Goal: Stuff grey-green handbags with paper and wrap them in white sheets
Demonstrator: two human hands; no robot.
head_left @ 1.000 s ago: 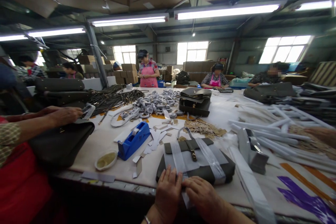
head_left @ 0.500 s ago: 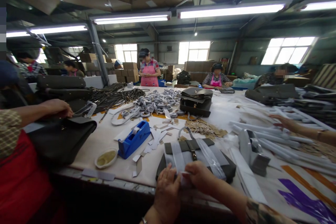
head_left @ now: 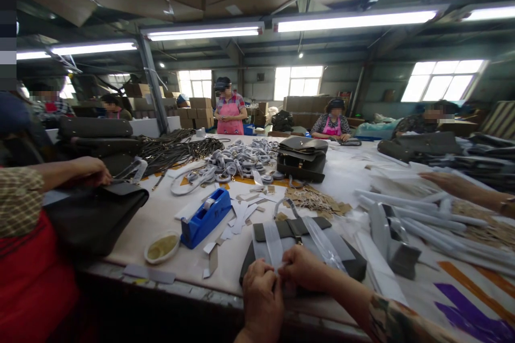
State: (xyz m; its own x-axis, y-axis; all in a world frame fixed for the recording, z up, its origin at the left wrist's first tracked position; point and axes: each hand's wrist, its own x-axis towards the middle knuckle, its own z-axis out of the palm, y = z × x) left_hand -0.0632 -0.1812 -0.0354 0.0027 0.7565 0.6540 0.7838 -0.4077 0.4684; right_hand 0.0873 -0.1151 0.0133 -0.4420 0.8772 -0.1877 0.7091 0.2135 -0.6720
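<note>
A dark grey-green handbag (head_left: 356, 257) lies at the table's front edge, its flap crossed by two strips of translucent wrapping (head_left: 274, 244). At the lower end of the left strip, my left hand (head_left: 262, 292) has its fingers bent and pressed together. Touching it from the right, my right hand (head_left: 303, 268) is closed in a pinch by the same strip end. The fingers hide most of what they pinch; it seems to be the end of this wrapping strip. A wrapped handle (head_left: 284, 204) stands up behind the bag.
A blue tape dispenser (head_left: 207, 217) and a small dish (head_left: 161, 248) stand to the left. At right is a grey tape dispenser (head_left: 392, 241). Behind lie wrapped straps (head_left: 241, 158) and another bag (head_left: 303, 158). Co-workers' arms reach in at left (head_left: 76, 171) and right (head_left: 462, 187).
My right hand has moved slightly left and closed in against my left hand at the strip's end. The view has shifted a little. The co-worker's hand at right has moved slightly.
</note>
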